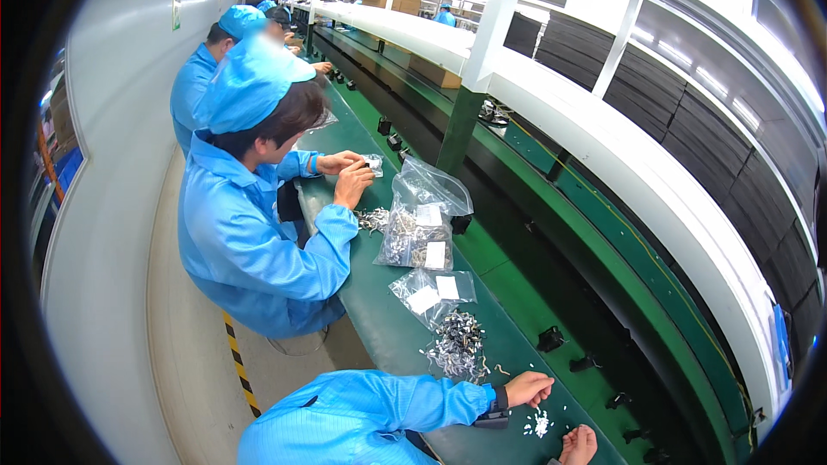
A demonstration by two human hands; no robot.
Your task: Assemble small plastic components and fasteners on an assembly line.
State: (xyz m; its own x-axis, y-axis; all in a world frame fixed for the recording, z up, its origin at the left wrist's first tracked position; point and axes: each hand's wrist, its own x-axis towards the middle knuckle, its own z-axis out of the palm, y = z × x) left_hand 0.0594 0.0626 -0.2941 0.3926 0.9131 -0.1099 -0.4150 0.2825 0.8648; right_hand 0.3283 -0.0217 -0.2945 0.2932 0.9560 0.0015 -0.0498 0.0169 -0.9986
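My left hand (529, 389), in a blue sleeve with a black band at the wrist, is held low over the green bench. Its fingertips are pressed together, and whatever they hold is too small to make out. Small white pieces (541, 424) lie scattered on the bench between my two hands. My right hand (579, 445), at the lower edge, has its fingers curled in; what is inside them is hidden. Beyond my left forearm is a heap of small metal and dark parts (457, 344). A clear plastic bag with white labels (424, 300) touches its far side.
A co-worker in blue (258, 198) sits farther along, handling a small clear bag (373, 164). A large bag of metal parts (413, 237) stands between us. Black parts (551, 339) sit spaced along the green conveyor line (508, 280). A green and white post (465, 125) rises beyond.
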